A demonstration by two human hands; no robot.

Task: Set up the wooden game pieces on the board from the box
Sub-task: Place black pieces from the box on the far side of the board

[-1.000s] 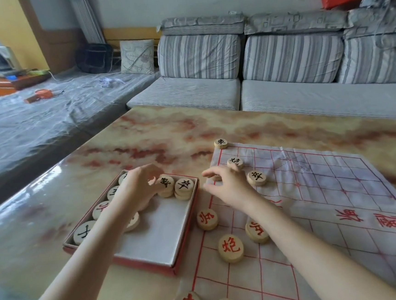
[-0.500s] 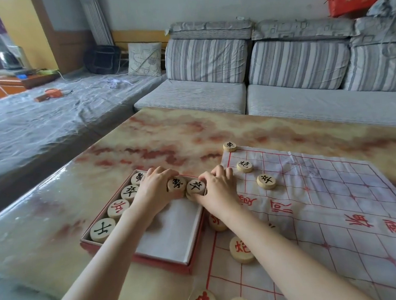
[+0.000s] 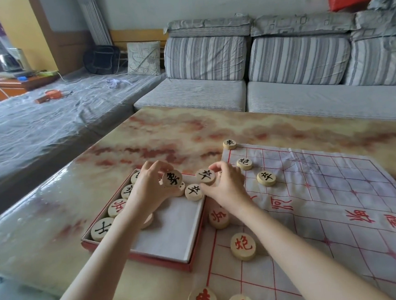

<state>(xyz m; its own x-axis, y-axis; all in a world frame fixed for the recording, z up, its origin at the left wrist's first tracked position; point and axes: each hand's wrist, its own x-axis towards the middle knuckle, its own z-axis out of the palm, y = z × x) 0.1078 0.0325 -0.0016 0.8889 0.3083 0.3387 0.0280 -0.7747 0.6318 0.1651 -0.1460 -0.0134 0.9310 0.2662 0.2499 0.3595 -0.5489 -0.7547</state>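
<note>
i see both hands over the far end of the open box point(image 3: 167, 243). the box sits on a marbled table point(image 3: 190, 131), just beside the left edge of the paper board point(image 3: 340, 197).

the left hand point(image 3: 148, 190) pinches a black-marked piece point(image 3: 172, 178) between thumb and fingertips. the round wooden disc is raised above the box, its face tilted toward the camera.

the right hand point(image 3: 226, 185) is just right of the left, fingers curled round a second black piece point(image 3: 205, 176) at the box's far right corner. i cannot tell whether this one is lifted clear. just below those fingertips a third black piece point(image 3: 194, 192) lies flat inside the box.

left of the left wrist, a row of pieces point(image 3: 117, 207) lines the box's left wall.

right of the right hand, three black pieces rest on the board: a corner piece point(image 3: 229, 144) farthest off, a middle piece point(image 3: 244, 163) near the knuckles, and a nearer piece point(image 3: 266, 178) a little further right.

beside the right forearm, toward me, lie red pieces point(image 3: 243, 246) on the board. beyond both hands stands a striped grey sofa point(image 3: 279, 56).
</note>
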